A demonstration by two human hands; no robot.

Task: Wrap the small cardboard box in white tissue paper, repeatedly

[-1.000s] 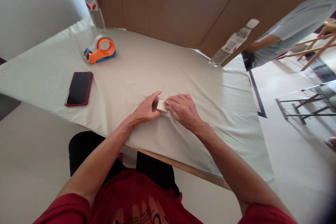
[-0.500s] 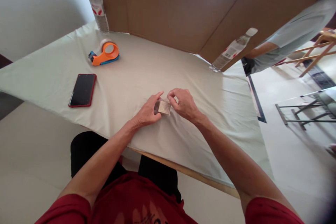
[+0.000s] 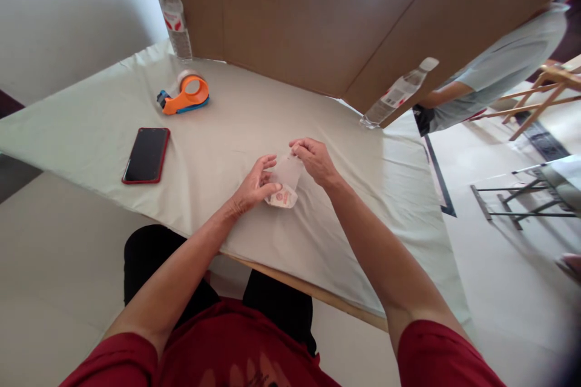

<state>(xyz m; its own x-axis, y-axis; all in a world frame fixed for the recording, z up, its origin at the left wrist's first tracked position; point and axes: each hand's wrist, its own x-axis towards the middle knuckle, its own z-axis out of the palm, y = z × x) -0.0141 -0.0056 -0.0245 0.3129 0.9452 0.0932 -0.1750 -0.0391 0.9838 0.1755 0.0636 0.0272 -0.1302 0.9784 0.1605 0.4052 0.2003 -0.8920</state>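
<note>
A small pale packet point(image 3: 282, 198) with orange-red print is low between my hands, at the middle of the cloth. My left hand point(image 3: 255, 186) holds it from the left, with the thumb lying over its upper edge and the fingers curved behind. From the packet a translucent plastic wrapper point(image 3: 289, 170) stretches upward. Its top end is pinched between the thumb and fingers of my right hand point(image 3: 315, 160). Whether the wrapper is still joined to the packet is hard to see.
An orange and blue tape dispenser point(image 3: 187, 97) and a red-cased phone point(image 3: 146, 155) lie to the left. Water bottles point(image 3: 175, 21) point(image 3: 394, 97) stand by the brown cardboard panel point(image 3: 290, 18). Beyond the right edge are a person's arm point(image 3: 447, 94) and a metal-legged stool point(image 3: 521, 193).
My right hand has moved slightly up, drawing the translucent wrapper up from the packet. The packet has turned to another printed face, and my left fingers are more spread.
</note>
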